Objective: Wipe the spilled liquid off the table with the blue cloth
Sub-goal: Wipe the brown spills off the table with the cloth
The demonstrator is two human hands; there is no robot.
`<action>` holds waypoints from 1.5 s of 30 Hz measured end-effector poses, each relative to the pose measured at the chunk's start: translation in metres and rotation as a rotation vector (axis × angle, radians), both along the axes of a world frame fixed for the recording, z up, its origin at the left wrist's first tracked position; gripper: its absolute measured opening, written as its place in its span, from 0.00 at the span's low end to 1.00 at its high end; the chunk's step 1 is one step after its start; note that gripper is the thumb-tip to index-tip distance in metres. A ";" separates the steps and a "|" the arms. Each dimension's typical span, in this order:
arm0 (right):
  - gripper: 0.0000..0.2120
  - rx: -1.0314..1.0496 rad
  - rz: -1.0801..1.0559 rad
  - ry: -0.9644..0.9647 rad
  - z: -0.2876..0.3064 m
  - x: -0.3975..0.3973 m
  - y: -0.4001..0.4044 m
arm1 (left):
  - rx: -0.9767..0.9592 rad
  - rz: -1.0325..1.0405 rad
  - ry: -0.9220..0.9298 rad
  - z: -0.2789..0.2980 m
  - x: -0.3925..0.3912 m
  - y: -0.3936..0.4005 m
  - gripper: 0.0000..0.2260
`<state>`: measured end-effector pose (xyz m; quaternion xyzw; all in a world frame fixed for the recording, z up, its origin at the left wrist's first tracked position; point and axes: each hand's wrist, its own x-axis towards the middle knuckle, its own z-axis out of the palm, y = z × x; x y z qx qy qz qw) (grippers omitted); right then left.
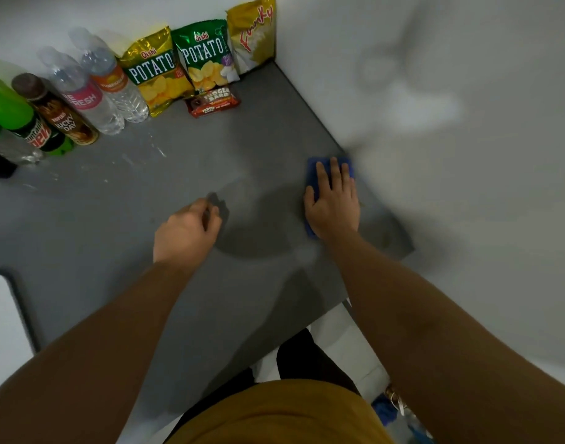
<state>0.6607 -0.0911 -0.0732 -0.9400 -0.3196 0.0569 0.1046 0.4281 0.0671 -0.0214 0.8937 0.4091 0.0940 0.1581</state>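
The blue cloth (316, 169) lies flat on the grey table (114, 219) close to its right edge. My right hand (334, 203) presses down on it with fingers spread, covering most of it. My left hand (186, 233) rests on the table to the left, fingers loosely curled with nothing seen in them. Faint wet streaks and droplets (156, 150) glisten on the table in front of the bottles.
Along the back wall stand several bottles (92, 91), two Oishi potato chip bags (156, 72), a Funky bag (254, 36) and a fudgee bar pack (214, 102). White walls close the corner at right. A white object (2, 315) sits at the left edge.
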 end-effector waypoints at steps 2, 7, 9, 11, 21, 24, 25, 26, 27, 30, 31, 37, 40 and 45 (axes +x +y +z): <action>0.29 0.013 -0.048 -0.014 0.002 0.003 -0.012 | 0.001 0.001 -0.019 -0.001 -0.001 0.001 0.11; 0.28 -0.003 -0.060 -0.042 0.001 0.003 -0.051 | -0.016 -0.010 -0.038 -0.002 -0.002 0.000 0.11; 0.28 0.006 -0.073 -0.047 -0.001 -0.001 -0.063 | -0.034 -0.013 -0.038 -0.002 -0.003 -0.001 0.11; 0.29 0.003 -0.096 -0.042 -0.002 -0.006 -0.073 | -0.055 -0.023 -0.037 -0.003 -0.004 -0.003 0.12; 0.29 -0.003 -0.337 -0.009 -0.003 -0.036 -0.094 | -0.114 -0.039 -0.034 0.003 -0.024 -0.002 0.12; 0.30 -0.017 -0.391 0.030 -0.001 -0.042 -0.096 | -0.115 -0.035 -0.047 0.004 -0.031 0.000 0.12; 0.30 -0.023 -0.407 0.040 -0.001 -0.045 -0.097 | -0.114 -0.034 -0.051 0.004 -0.033 0.001 0.12; 0.30 -0.025 -0.423 0.051 0.000 -0.049 -0.098 | -0.110 -0.033 -0.055 0.004 -0.035 0.002 0.11; 0.30 -0.022 -0.437 0.061 0.000 -0.052 -0.099 | -0.106 -0.033 -0.056 0.003 -0.036 0.002 0.11; 0.30 -0.017 -0.471 0.071 -0.001 -0.067 -0.101 | -0.110 -0.030 -0.057 0.001 -0.038 0.003 0.11; 0.30 -0.017 -0.476 0.063 -0.002 -0.073 -0.101 | -0.116 -0.029 -0.055 0.000 -0.039 0.003 0.11; 0.32 -0.070 -0.419 0.074 -0.014 -0.117 -0.091 | -0.157 -0.041 -0.058 -0.004 -0.034 0.004 0.12; 0.32 -0.082 -0.295 0.050 -0.018 -0.145 -0.073 | -0.150 -0.054 -0.078 -0.005 -0.029 0.004 0.12; 0.31 -0.005 -0.022 -0.004 -0.021 -0.170 -0.033 | -0.153 -0.056 -0.076 -0.009 -0.023 0.004 0.11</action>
